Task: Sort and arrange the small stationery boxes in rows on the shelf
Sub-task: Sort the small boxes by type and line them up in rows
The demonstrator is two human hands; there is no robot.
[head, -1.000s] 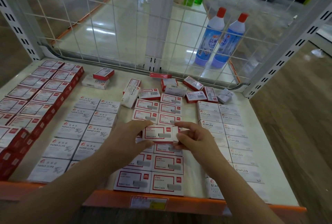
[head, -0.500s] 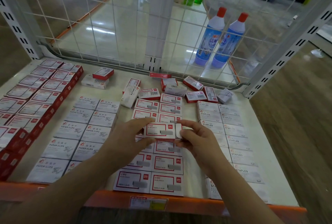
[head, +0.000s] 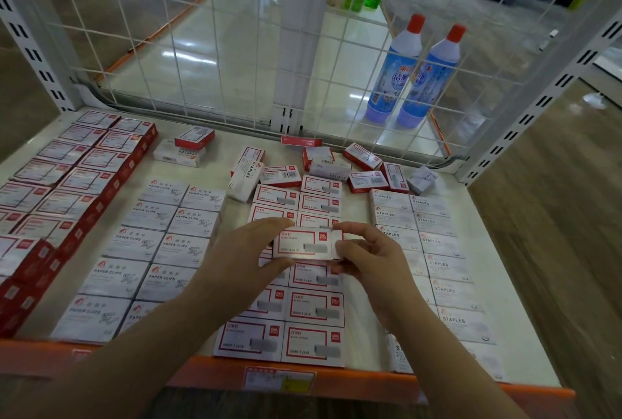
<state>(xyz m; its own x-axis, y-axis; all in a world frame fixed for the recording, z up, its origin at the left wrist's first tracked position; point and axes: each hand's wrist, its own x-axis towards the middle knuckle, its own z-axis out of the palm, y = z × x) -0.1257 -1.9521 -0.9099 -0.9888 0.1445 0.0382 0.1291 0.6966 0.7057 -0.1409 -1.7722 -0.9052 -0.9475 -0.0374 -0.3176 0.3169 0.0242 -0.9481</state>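
Since the earlier frames, both hands have shifted slightly toward 12 o'clock with the red-framed staple box [head: 304, 244], whose right end flap [head: 337, 243] now stands open. The left hand [head: 247, 250] pinches the box's left end between thumb and fingers; the right hand [head: 367, 257] pinches the flap end. The box hovers over the middle rows of red-framed boxes [head: 313, 311] on the shelf [head: 505, 344]. At 9 o'clock lie rows of paper clip boxes [head: 141, 250], with red boxes [head: 60, 190] beyond them; at 3 o'clock, rows of staples boxes [head: 437, 243]. Toward 12 o'clock, loose boxes [head: 340, 166] lie jumbled before the wire grid [head: 235, 48], behind which stand two blue bottles [head: 414, 75].
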